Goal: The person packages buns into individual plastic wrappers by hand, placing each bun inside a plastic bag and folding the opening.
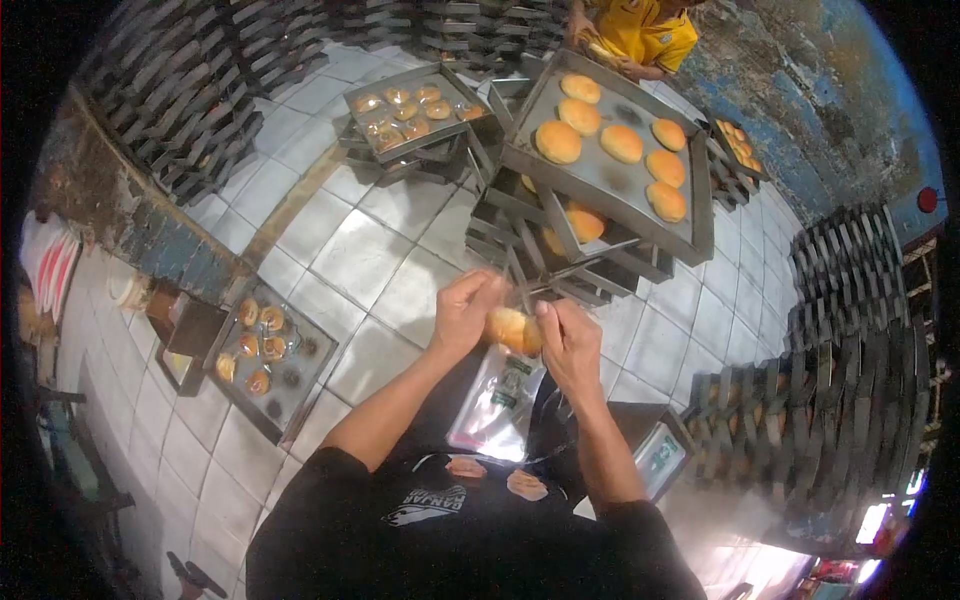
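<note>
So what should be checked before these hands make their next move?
1. Bun held up between the left hand and right hand: ok.
2. Bun fully closed in a wrapper: cannot tell, too blurred.
3. Clear bags close by, below the hands: ok.
4. More buns on the big tray: ok, several.
5. Bare space on the lower-left tray: ok, along one side.
6. Person in yellow apart from these hands: ok.

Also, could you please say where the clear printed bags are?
In the head view, the bags are central, just below the bun between the left hand and right hand.
</note>
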A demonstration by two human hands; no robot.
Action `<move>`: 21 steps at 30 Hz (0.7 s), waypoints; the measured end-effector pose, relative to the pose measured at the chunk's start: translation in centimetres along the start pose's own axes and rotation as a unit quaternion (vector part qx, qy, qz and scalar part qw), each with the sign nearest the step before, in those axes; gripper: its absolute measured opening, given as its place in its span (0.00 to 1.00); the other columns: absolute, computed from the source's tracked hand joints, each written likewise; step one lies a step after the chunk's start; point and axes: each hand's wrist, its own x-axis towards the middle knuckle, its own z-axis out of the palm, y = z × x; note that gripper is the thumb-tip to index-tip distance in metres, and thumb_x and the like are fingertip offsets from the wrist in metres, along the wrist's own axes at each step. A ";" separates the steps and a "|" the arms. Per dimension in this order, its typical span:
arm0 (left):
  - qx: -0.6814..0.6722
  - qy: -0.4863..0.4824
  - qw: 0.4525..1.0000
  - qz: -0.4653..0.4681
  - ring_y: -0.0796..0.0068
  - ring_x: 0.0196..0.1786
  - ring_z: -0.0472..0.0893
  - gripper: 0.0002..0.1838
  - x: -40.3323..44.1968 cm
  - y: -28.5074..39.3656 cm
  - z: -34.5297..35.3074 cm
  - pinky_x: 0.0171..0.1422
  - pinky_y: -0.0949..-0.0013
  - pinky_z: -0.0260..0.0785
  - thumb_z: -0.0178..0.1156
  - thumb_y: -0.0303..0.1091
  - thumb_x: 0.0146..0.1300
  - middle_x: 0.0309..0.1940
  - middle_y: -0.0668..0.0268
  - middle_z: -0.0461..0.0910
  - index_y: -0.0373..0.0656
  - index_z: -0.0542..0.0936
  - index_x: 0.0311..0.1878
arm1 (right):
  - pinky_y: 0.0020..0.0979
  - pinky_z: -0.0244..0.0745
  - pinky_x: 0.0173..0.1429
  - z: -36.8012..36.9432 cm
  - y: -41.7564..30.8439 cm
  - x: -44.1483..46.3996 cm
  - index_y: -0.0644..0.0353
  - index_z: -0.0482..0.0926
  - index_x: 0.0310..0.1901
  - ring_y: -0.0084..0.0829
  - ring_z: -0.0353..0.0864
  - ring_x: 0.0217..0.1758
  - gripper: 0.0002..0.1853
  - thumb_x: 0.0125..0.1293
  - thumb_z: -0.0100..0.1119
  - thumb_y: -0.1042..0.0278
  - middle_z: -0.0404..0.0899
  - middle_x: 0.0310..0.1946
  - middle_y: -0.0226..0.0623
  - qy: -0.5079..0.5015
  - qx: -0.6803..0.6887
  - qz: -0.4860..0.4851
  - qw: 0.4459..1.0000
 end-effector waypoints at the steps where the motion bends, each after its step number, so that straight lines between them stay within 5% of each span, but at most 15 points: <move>1: -0.030 0.022 0.993 -0.114 0.76 0.42 0.83 0.14 0.3 0.8 0.0 0.49 0.70 0.73 0.61 0.37 0.76 0.37 0.61 0.87 0.35 0.87 0.40 | 0.41 0.73 0.37 -0.5 -1.0 0.6 0.67 0.82 0.37 0.47 0.79 0.29 0.13 0.74 0.62 0.64 0.77 0.28 0.49 0.019 0.010 -0.007 1.000; 2: -0.059 0.042 0.970 -0.230 0.74 0.42 0.83 0.14 0.3 1.2 -0.1 0.48 0.70 0.73 0.63 0.37 0.74 0.36 0.60 0.86 0.35 0.87 0.40 | 0.40 0.73 0.38 -0.6 -1.5 0.8 0.67 0.81 0.36 0.46 0.79 0.29 0.14 0.73 0.62 0.63 0.77 0.27 0.48 0.036 0.022 -0.010 0.999; 3: -0.056 0.038 0.969 -0.239 0.74 0.42 0.83 0.14 -0.1 1.1 -0.3 0.48 0.70 0.73 0.63 0.37 0.74 0.36 0.60 0.86 0.35 0.87 0.40 | 0.36 0.71 0.36 -0.1 -0.5 1.6 0.67 0.81 0.33 0.37 0.78 0.27 0.17 0.74 0.62 0.61 0.77 0.24 0.40 0.044 0.039 0.020 0.998; 4: -0.018 0.056 0.976 -0.208 0.73 0.42 0.82 0.14 0.1 0.7 -0.6 0.48 0.70 0.72 0.64 0.37 0.74 0.37 0.61 0.85 0.34 0.86 0.38 | 0.30 0.66 0.33 -0.5 -0.4 2.6 0.64 0.80 0.29 0.26 0.74 0.25 0.19 0.75 0.62 0.58 0.75 0.22 0.29 0.004 0.132 0.159 0.978; 6: 0.056 0.095 0.986 -0.128 0.71 0.42 0.81 0.14 1.2 0.2 -1.2 0.49 0.69 0.72 0.65 0.38 0.72 0.37 0.62 0.82 0.34 0.86 0.36 | 0.26 0.62 0.29 -0.8 1.6 3.1 0.60 0.81 0.30 0.18 0.70 0.24 0.19 0.77 0.62 0.57 0.71 0.21 0.21 -0.020 0.284 0.274 0.919; 7: 0.121 0.093 0.986 -0.070 0.72 0.41 0.80 0.15 0.4 1.0 -1.6 0.49 0.69 0.71 0.65 0.38 0.72 0.37 0.64 0.80 0.34 0.86 0.35 | 0.26 0.62 0.29 -0.6 2.1 2.9 0.60 0.81 0.30 0.18 0.70 0.24 0.19 0.77 0.62 0.57 0.71 0.21 0.21 -0.021 0.286 0.273 0.918; 11: 0.071 0.055 0.992 -0.086 0.73 0.42 0.80 0.13 -4.8 -2.4 -4.3 0.49 0.69 0.71 0.66 0.36 0.71 0.37 0.65 0.81 0.34 0.86 0.37 | 0.23 0.62 0.26 1.6 6.1 -4.7 0.57 0.81 0.34 0.16 0.70 0.24 0.16 0.78 0.61 0.55 0.71 0.21 0.20 -0.073 0.329 0.371 0.865; 13: -0.071 0.093 0.898 -0.424 0.75 0.44 0.79 0.12 -6.1 -4.5 -6.4 0.50 0.70 0.71 0.66 0.36 0.72 0.39 0.66 0.82 0.35 0.86 0.40 | 0.22 0.65 0.26 2.4 7.0 -7.1 0.57 0.81 0.37 0.17 0.72 0.25 0.16 0.78 0.61 0.54 0.72 0.23 0.21 -0.071 0.344 0.384 0.854; 15: -0.067 0.081 0.923 -0.369 0.75 0.46 0.80 0.12 -6.0 -5.1 -5.3 0.53 0.71 0.71 0.66 0.36 0.73 0.42 0.66 0.83 0.34 0.86 0.44 | 0.23 0.74 0.34 3.1 6.5 -7.9 0.60 0.81 0.40 0.21 0.78 0.31 0.15 0.79 0.59 0.56 0.77 0.31 0.28 0.008 0.422 0.448 0.788; 18: -0.064 0.073 0.961 -0.258 0.73 0.55 0.81 0.19 -3.8 -3.7 -1.1 0.64 0.70 0.71 0.58 0.42 0.80 0.51 0.63 0.85 0.33 0.84 0.55 | 0.26 0.79 0.44 2.8 4.6 -6.7 0.61 0.81 0.45 0.24 0.80 0.38 0.13 0.80 0.58 0.59 0.78 0.37 0.32 0.014 0.438 0.392 0.809; 21: -0.169 0.064 0.971 -0.155 0.72 0.56 0.82 0.28 -0.1 -2.8 1.6 0.64 0.66 0.71 0.45 0.51 0.85 0.53 0.62 0.85 0.34 0.80 0.63 | 0.28 0.76 0.48 1.0 4.9 -5.6 0.66 0.82 0.42 0.25 0.78 0.42 0.14 0.80 0.57 0.62 0.77 0.39 0.33 0.031 0.234 0.226 0.945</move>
